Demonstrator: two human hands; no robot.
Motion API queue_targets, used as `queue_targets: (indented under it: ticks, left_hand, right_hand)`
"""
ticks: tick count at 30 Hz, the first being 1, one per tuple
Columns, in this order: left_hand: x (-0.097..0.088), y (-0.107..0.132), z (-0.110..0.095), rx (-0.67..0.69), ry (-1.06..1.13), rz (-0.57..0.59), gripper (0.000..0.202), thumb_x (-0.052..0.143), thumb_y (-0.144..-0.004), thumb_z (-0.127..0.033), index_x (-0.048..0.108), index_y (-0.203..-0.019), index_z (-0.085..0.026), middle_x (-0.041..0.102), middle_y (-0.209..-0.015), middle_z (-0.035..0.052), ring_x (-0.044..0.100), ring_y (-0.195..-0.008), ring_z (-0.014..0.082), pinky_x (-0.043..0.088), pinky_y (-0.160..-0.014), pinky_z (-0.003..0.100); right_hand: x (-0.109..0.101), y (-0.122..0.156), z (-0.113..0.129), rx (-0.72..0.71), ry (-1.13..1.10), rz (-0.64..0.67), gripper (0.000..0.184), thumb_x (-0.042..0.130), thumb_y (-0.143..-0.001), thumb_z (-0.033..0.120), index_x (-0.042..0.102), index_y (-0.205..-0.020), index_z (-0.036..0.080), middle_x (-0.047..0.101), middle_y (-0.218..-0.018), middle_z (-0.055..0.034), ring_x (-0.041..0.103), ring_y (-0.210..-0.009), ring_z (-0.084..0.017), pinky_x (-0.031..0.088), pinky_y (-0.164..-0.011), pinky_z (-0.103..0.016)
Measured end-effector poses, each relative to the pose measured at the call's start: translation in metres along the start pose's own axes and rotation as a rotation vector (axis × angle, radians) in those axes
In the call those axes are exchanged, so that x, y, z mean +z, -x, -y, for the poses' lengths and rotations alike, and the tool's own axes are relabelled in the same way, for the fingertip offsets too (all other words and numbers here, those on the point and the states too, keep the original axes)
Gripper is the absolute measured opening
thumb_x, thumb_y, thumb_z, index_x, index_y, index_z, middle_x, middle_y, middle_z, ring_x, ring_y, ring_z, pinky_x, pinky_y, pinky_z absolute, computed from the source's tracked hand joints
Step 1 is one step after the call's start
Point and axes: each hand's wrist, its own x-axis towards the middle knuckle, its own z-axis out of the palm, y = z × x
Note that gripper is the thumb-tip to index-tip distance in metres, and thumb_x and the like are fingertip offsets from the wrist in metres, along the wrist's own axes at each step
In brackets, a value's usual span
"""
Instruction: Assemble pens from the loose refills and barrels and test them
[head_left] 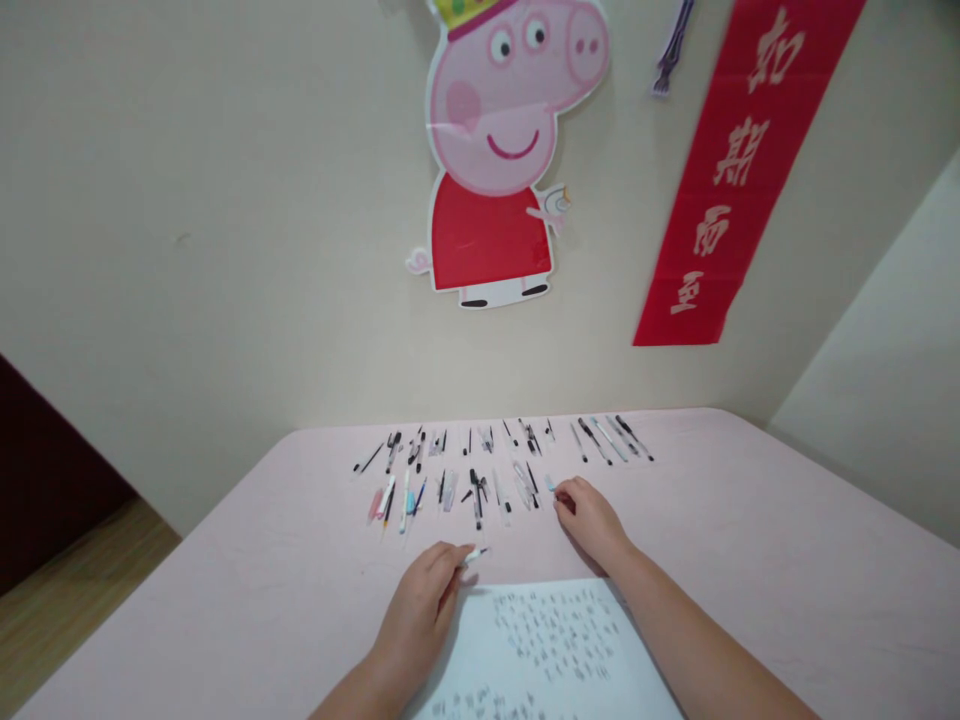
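Observation:
Between the thumb and fingertips of my left hand (427, 595) is a white pen part (474, 556) with a dark tip, held just above the far edge of the written sheet (480, 650). My right hand (592, 520) reaches farther out, its fingers pinched at a small light-blue pen part (550, 483) at the right end of the nearer row. Left of it lie a clear pen barrel with a black refill (531, 485), a black pen (475, 500) and a light-blue and white pen (405, 502).
A pink-covered table (787, 560) stands against the wall. Taken-apart pens form two rows, with black pens (596, 440) at the far right. A cartoon pig cutout (491, 235) and a red banner (720, 220) hang on the wall. Wooden floor (82, 570) shows at left.

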Motion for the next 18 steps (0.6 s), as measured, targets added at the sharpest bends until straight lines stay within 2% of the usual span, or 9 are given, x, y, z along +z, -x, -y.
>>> queue_targets:
  ticks: [4, 10, 14, 18]
  left_hand:
    - [0.001, 0.001, 0.0, -0.014, -0.026, -0.003, 0.028, 0.043, -0.089, -0.021, 0.064, -0.107, -0.018, 0.068, -0.094, 0.0112, 0.064, -0.088, 0.0209, 0.054, -0.08, 0.036]
    - [-0.001, 0.0, -0.001, -0.026, -0.045, -0.003, 0.027, 0.043, -0.09, -0.026, 0.064, -0.106, -0.019, 0.068, -0.094, 0.0108, 0.063, -0.088, 0.0208, 0.053, -0.08, 0.036]
    - [-0.001, -0.001, -0.002, -0.043, -0.05, 0.011, 0.027, 0.044, -0.09, -0.027, 0.064, -0.105, -0.019, 0.068, -0.093, 0.0097, 0.063, -0.087, 0.02, 0.053, -0.08, 0.035]
    - [0.0, -0.001, 0.0, -0.045, -0.062, 0.021, 0.026, 0.044, -0.09, -0.028, 0.064, -0.104, -0.02, 0.067, -0.092, 0.0089, 0.063, -0.087, 0.0202, 0.052, -0.079, 0.034]
  right_hand:
    - [-0.003, 0.003, 0.005, 0.005, -0.081, 0.002, 0.011, 0.048, -0.077, 0.02, 0.058, -0.08, 0.018, 0.06, -0.072, -0.0023, 0.056, -0.066, -0.017, 0.041, -0.064, -0.028]
    - [-0.002, 0.004, 0.022, 0.047, -0.471, 0.027, 0.014, 0.05, -0.074, 0.028, 0.055, -0.083, 0.02, 0.061, -0.071, -0.0015, 0.056, -0.06, -0.015, 0.044, -0.056, -0.026]
    - [-0.004, 0.01, 0.048, 0.016, -0.65, 0.121, 0.012, 0.05, -0.069, 0.024, 0.057, -0.078, 0.019, 0.058, -0.069, 0.0003, 0.054, -0.063, -0.013, 0.043, -0.056, -0.023]
    - [-0.003, 0.022, 0.072, 0.02, -0.772, 0.332, 0.012, 0.055, -0.067, 0.02, 0.062, -0.077, 0.017, 0.058, -0.064, 0.0018, 0.052, -0.058, -0.011, 0.04, -0.053, -0.023]
